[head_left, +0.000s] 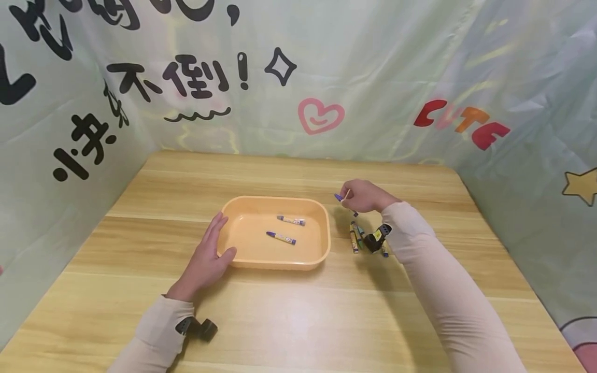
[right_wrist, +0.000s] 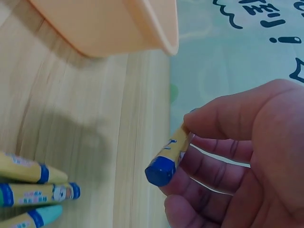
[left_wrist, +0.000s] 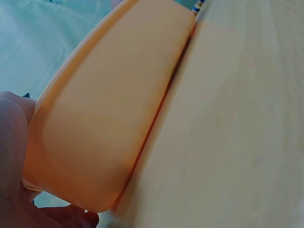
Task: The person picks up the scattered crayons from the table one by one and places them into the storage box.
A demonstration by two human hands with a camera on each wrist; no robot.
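Note:
A pale orange plastic basin (head_left: pixel 252 204) stands on the table, with two wrapped crayons, one (head_left: pixel 291 220) clear-looking and one (head_left: pixel 281 238) blue-tipped, lying apart on its floor. My left hand (head_left: pixel 210 259) holds the basin's left end, thumb over the rim and fingers along the outer wall. Right of the basin, my right hand (head_left: pixel 366 196) pinches a blue crayon (right_wrist: pixel 166 161) in a yellow wrapper between thumb and fingers, above the table. Below that hand lie several more crayons (right_wrist: pixel 38 194), partly hidden by the wrist camera in the head view.
The wooden table (head_left: pixel 289 316) ends at the back against a hanging cloth (head_left: pixel 373 77) with printed lettering. Cloth also hangs on the left and right sides. A black camera (head_left: pixel 377 238) is strapped to the right wrist, another (head_left: pixel 198 329) to the left.

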